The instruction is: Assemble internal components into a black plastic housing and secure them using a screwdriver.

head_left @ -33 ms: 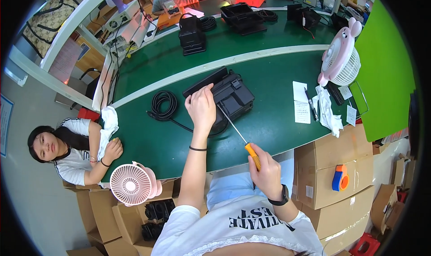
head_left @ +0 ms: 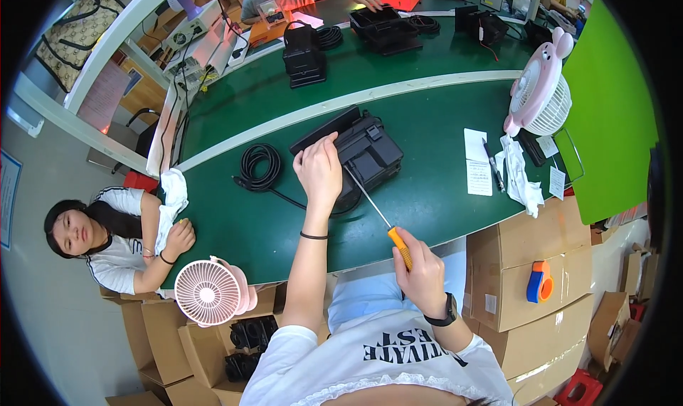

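The black device [head_left: 375,150] lies at the person's 12 o'clock. At its 5 o'clock the right hand [head_left: 421,274] grasps a screwdriver [head_left: 399,242]; at its 8 o'clock the left hand [head_left: 318,171] touches it, fingers bent, whether gripping I cannot tell.

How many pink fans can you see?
2. One pink fan at the near left edge of the green table, one rabbit-eared fan at its right end; others could be hidden.

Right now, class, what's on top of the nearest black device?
The left hand covers part of the device; the screwdriver reaches over it. What lies beneath the fingers is hidden.
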A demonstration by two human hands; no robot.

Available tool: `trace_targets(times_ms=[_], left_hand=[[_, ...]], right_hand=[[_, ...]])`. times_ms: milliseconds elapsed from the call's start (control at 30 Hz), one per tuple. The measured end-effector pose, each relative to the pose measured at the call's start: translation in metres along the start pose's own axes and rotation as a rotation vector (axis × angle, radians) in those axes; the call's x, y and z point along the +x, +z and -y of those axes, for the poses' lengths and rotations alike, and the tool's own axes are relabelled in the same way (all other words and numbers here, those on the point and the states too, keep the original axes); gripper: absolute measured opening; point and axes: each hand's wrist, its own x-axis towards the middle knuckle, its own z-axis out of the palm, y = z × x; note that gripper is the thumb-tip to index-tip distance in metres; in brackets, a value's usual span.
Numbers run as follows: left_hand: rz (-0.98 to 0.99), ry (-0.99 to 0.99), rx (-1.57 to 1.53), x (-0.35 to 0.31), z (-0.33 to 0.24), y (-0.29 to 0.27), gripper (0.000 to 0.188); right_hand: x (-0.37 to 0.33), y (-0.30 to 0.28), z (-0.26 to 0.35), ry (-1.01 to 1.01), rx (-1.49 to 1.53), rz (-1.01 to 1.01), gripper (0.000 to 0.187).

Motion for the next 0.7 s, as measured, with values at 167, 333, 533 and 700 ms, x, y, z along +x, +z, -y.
trace_targets(times_ms=[167,333,533,700], left_hand=[[0.001,-0.006,0.001,0.000,0.003,0.000,0.038],[-0.001,-0.002,-0.004,0.002,0.001,0.000,0.039],[-0.031,0.004,-0.064,-0.008,-0.001,-0.010,0.039],[-0.164,0.074,0.007,-0.031,-0.003,-0.015,0.035]], right_hand=[[-0.003,0.005,0.000,-0.006,-0.006,-0.022,0.041],[-0.006,0.013,-0.001,0.006,0.003,-0.031,0.042],[-0.003,-0.008,-0.011,0.439,0.488,0.214,0.046],[-0.011,-0.042,-0.033,0.401,0.511,0.416,0.041]])
